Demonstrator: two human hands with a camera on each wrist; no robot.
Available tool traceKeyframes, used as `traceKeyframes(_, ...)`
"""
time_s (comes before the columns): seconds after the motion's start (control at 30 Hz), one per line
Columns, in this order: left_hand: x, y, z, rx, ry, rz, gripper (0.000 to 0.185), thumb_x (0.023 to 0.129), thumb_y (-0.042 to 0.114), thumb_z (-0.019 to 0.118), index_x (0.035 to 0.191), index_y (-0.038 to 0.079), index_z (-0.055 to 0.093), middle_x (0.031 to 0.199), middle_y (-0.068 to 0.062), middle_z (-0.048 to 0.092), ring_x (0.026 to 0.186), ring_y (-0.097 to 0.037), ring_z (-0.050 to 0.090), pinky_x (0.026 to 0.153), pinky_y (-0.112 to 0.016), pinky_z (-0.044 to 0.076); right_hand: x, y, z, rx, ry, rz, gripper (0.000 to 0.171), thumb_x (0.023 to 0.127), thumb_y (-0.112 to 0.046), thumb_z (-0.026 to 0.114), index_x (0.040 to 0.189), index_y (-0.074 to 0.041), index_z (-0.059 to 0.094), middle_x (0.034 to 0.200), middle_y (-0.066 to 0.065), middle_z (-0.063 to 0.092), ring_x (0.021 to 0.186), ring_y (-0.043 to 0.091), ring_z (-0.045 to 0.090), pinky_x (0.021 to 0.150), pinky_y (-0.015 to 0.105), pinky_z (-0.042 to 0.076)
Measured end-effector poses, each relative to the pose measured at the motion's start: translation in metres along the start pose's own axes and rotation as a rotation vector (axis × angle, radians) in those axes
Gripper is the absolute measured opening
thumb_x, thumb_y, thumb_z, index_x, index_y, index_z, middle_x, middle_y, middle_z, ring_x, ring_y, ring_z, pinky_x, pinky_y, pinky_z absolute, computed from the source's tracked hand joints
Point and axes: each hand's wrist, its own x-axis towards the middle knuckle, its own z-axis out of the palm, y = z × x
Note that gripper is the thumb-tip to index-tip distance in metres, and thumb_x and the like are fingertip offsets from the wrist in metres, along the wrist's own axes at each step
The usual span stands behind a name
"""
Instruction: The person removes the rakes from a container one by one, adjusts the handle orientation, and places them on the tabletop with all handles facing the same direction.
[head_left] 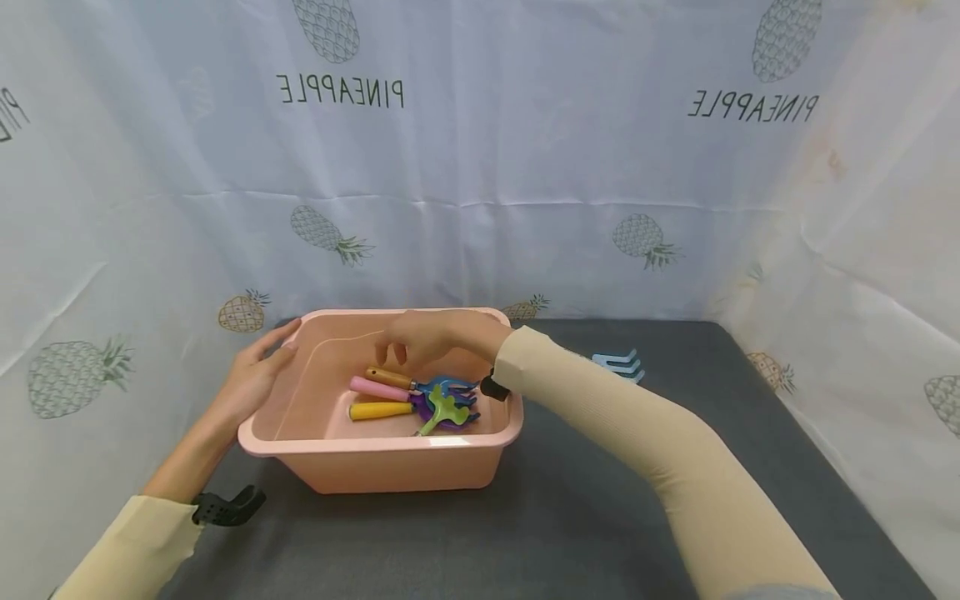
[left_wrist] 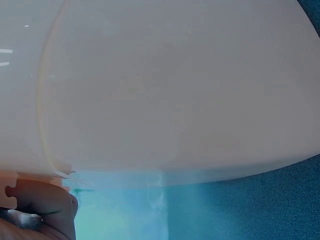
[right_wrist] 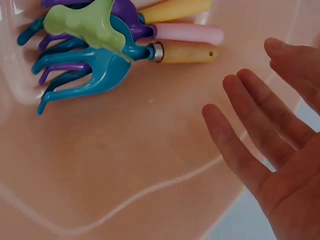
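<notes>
A pink plastic basin [head_left: 375, 471] holds several small garden hand rakes. A blue hand rake [right_wrist: 107, 70] has a wooden handle [head_left: 388, 377]; beside it are a pink handle [head_left: 378, 388], a yellow handle [head_left: 381, 410] and purple rake heads. A green scalloped piece [head_left: 444, 408] lies over them. My left hand [head_left: 251, 383] grips the basin's left rim, its curled fingers [left_wrist: 47, 200] showing in the left wrist view. Above the wooden handle hovers my right hand [head_left: 420, 337], inside the basin's opening. Its fingers [right_wrist: 250, 120] are spread loosely and touch no tool.
A light blue rake head [head_left: 618, 364] lies on the dark grey table [head_left: 600, 517] to the basin's right, partly hidden by the right sleeve [head_left: 637, 425]. A white pineapple-print cloth [head_left: 525, 150] hangs behind the basin and along both sides.
</notes>
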Motion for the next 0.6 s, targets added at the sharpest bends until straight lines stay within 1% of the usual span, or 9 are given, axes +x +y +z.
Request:
traceKeyframes(0.03,0.0,0.0,0.0,-0.005,-0.001,-0.003,0.063,0.112,0.046,0.038,0.167,0.021,0.021,0.171,-0.021,0.021,0.149,-0.045,0.036,0.082,-0.005,0.046,0.003,0.0,0.002,0.025,-0.016,-0.002,0.045,0.091,0.004,0.053,0.127,-0.019,0.068,0.126,-0.001,0.064,0.108,0.019,0.063,0.065,0.023,0.053)
traceKeyframes(0.13,-0.001,0.001,0.0,-0.017,-0.003,-0.003,0.063,0.111,0.047,0.038,0.167,0.022,0.021,0.171,-0.02,0.021,0.149,-0.045,0.036,0.083,-0.005,0.047,0.011,0.0,0.008,0.044,-0.022,0.021,0.042,0.09,0.005,0.056,0.119,-0.022,0.07,0.12,0.0,0.065,0.1,0.015,0.06,0.06,0.021,0.05)
traceKeyframes(0.2,-0.002,0.002,0.0,-0.015,-0.003,0.0,0.064,0.111,0.048,0.039,0.167,0.022,0.022,0.171,-0.019,0.021,0.15,-0.045,0.034,0.083,-0.005,0.046,0.017,0.0,0.013,0.077,-0.037,0.031,0.038,0.09,0.005,0.063,0.119,-0.019,0.07,0.118,0.005,0.066,0.097,0.018,0.06,0.065,0.023,0.055)
traceKeyframes(0.23,-0.002,0.003,0.0,-0.015,-0.004,0.0,0.064,0.111,0.048,0.039,0.166,0.022,0.023,0.171,-0.019,0.021,0.151,-0.045,0.033,0.083,-0.004,0.045,0.02,0.001,0.015,0.094,-0.05,0.039,0.037,0.09,0.005,0.067,0.119,-0.018,0.071,0.117,0.007,0.066,0.099,0.019,0.059,0.071,0.025,0.059)
traceKeyframes(0.27,-0.003,0.003,0.0,-0.012,-0.003,0.002,0.064,0.111,0.048,0.04,0.166,0.021,0.023,0.171,-0.019,0.021,0.151,-0.046,0.033,0.083,-0.004,0.045,0.023,0.001,0.018,0.107,-0.058,0.06,0.04,0.089,0.004,0.071,0.121,-0.02,0.072,0.12,0.004,0.067,0.104,0.017,0.061,0.077,0.028,0.062)
traceKeyframes(0.37,-0.004,0.003,0.0,0.001,0.002,0.003,0.063,0.111,0.047,0.039,0.166,0.02,0.023,0.171,-0.019,0.022,0.151,-0.046,0.033,0.083,-0.004,0.044,0.032,0.001,0.024,0.142,-0.147,0.123,0.043,0.085,0.002,0.078,0.124,-0.015,0.073,0.122,0.005,0.066,0.107,0.019,0.06,0.089,0.034,0.062)
traceKeyframes(0.43,-0.004,0.003,-0.001,0.015,0.005,0.004,0.063,0.112,0.046,0.039,0.166,0.019,0.023,0.171,-0.019,0.021,0.151,-0.047,0.031,0.083,-0.004,0.042,0.036,0.002,0.027,0.121,-0.225,0.189,0.043,0.086,-0.002,0.079,0.126,-0.018,0.073,0.13,0.0,0.061,0.108,0.017,0.059,0.093,0.037,0.061)
traceKeyframes(0.5,-0.003,0.004,-0.001,0.023,0.01,0.003,0.063,0.111,0.046,0.04,0.166,0.019,0.023,0.17,-0.02,0.023,0.151,-0.048,0.032,0.083,-0.004,0.042,0.04,0.002,0.03,0.109,-0.317,0.24,0.045,0.088,-0.005,0.078,0.13,-0.019,0.071,0.134,-0.001,0.056,0.108,0.016,0.059,0.096,0.04,0.06)
traceKeyframes(0.6,-0.003,0.003,0.0,0.034,0.016,0.001,0.063,0.112,0.045,0.041,0.166,0.019,0.024,0.17,-0.022,0.024,0.15,-0.048,0.033,0.082,-0.004,0.041,0.044,0.001,0.034,0.119,-0.429,0.287,0.046,0.092,-0.007,0.076,0.135,-0.021,0.067,0.132,-0.002,0.057,0.106,0.016,0.063,0.097,0.044,0.059)
